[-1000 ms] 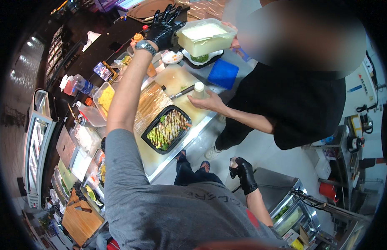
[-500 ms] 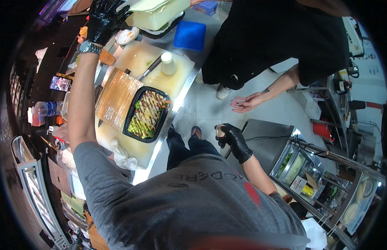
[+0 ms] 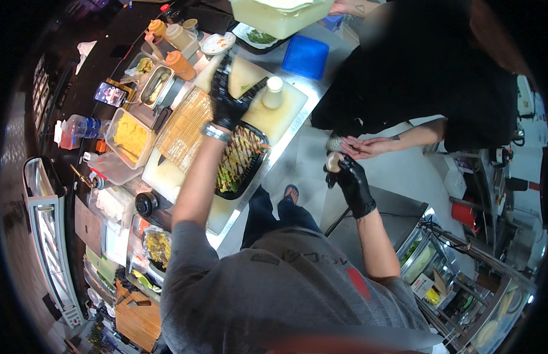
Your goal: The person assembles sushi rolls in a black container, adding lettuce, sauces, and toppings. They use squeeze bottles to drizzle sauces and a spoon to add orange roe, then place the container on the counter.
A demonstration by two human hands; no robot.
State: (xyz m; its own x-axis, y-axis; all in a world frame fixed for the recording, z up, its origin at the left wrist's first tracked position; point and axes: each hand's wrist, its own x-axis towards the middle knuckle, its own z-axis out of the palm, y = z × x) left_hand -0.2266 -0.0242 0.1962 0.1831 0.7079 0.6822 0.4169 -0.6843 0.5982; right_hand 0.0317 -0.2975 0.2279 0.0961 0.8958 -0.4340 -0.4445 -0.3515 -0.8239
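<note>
My left hand (image 3: pixel 228 97), in a black glove, reaches over the cutting board (image 3: pixel 291 112) with its fingers stretched apart. It hangs above the far end of a black takeaway tray (image 3: pixel 254 177) of sauce-striped food, beside the bamboo rolling mat (image 3: pixel 185 130). A white squeeze bottle (image 3: pixel 273 97) stands just right of it. The knife seen on the board earlier is largely hidden by this hand. My right hand (image 3: pixel 353 186), gloved in black too, is closed on a small pale cup (image 3: pixel 333 161). That cup is close to a co-worker's open, palm-up hand (image 3: pixel 368 147).
The co-worker in black (image 3: pixel 404 76) stands at the far right and holds a pale green tub (image 3: pixel 280 16). Near it lies a blue lid (image 3: pixel 306 57). Sauce bottles (image 3: pixel 179 64), a tub of yellow food (image 3: pixel 131 138) and a phone (image 3: pixel 110 94) line the left.
My left hand has come back from the pale tub to above the board. My right hand has carried the cup toward the co-worker's hand. The co-worker's tub shifted right in view.
</note>
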